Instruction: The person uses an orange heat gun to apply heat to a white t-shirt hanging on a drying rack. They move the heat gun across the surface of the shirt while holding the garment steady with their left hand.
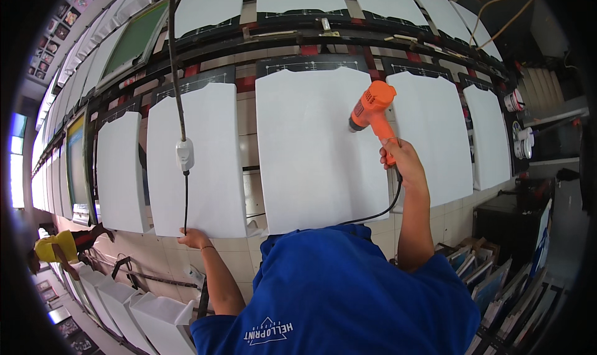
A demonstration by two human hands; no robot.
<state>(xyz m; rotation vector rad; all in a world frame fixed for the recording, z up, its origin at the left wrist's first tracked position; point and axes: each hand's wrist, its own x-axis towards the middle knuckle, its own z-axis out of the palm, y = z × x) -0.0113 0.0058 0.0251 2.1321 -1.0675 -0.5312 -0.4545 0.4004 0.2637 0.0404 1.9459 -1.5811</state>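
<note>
R grip is wrapped round the handle of an orange heat gun, up in the air over the ctr board, nearer its R edge & far R corner. Nozzle faces L and, AFAICT, a bit down at the white cloth on that board. Can't tell if gun's on, or the exact gap to cloth.

L grip looks pinched on a thin black cord that hangs from a white connector, right by the near edge of the next board L.

To do it well, IMO: sweep steadily edge to edge, far to near, w/o parking on one spot, b/c static heat could scorch or wrinkle cloth. Hold nozzle off the surface at an even height; corners need the same dwell as the ctr. Cloth should lie flat, esp. along the near edge.

Watch the gun's lead: it loops by the near R corner, so it could drag on cloth. L grip should guide its cord clear of both boards w/o tugging the connector. Whether cord & lead join is hidden behind the body, so can't say.
</note>
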